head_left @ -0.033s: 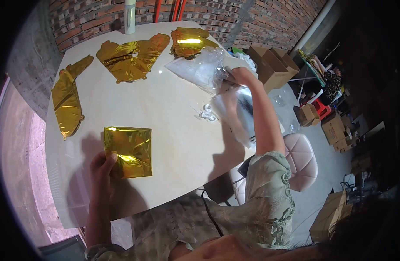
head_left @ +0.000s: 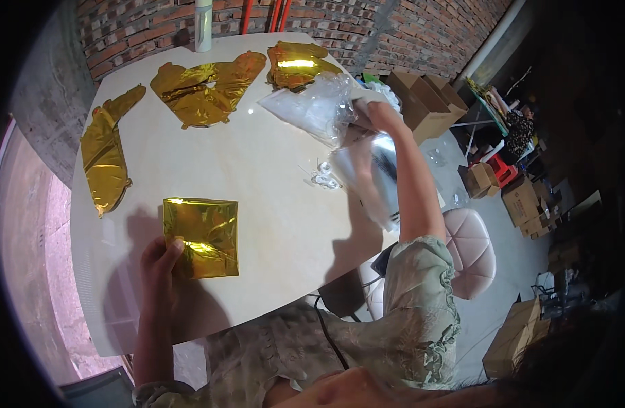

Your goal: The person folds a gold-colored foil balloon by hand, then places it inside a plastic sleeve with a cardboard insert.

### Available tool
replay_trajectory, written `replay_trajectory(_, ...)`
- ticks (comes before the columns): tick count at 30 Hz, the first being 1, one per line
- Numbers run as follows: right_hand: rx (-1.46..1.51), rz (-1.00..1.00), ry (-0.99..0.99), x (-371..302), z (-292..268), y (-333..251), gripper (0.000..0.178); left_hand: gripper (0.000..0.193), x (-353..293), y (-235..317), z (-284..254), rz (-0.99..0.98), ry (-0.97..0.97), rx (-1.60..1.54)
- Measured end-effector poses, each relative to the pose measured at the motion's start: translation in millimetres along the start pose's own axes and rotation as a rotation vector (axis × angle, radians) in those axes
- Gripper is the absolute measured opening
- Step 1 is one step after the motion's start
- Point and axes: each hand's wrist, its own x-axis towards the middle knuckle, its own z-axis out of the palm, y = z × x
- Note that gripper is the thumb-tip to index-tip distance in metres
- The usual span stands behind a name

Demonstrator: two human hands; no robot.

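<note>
My left hand [head_left: 161,262] pinches the left edge of a flat, square folded gold foil balloon [head_left: 207,238] above the near left of the table [head_left: 258,204]. My right hand [head_left: 382,117] reaches to the table's far right edge, over the clear plastic bags [head_left: 312,109]. Its fingers are blurred and partly hidden, so I cannot make out what they grip. Toward the wall lie other gold foil balloons: a long bent one [head_left: 105,160] at left, a wide one [head_left: 207,92] in the middle and a folded one [head_left: 299,62] by the bags.
A small white bundle of string or thin tubing [head_left: 326,178] lies near a silvery plastic sheet [head_left: 367,170] at the right edge. Cardboard boxes [head_left: 421,105] stand beyond it, with a padded stool [head_left: 470,251] below. A pale pipe [head_left: 203,27] rises at the back against the brick wall [head_left: 135,30].
My right hand has shifted very slightly at the bags. My left hand and the folded balloon stay nearly where they were.
</note>
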Motion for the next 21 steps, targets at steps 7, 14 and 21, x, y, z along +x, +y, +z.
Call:
replay_trajectory(7, 0.350, 0.549, 1.043, -35, -42, -27, 0.017, 0.013, 4, 0, -5, 0.017, -0.016, 0.016)
replay_trajectory(14, -0.168, -0.515, 0.691, -179, -124, -198, 0.025, 0.036, -12, 10, 3, 0.060, -0.142, -0.309)
replay_trajectory(21, 0.327, -0.939, 0.534, -281, -63, -315, 0.016, 0.041, -15, 39, 30, -0.254, -0.455, -0.006)
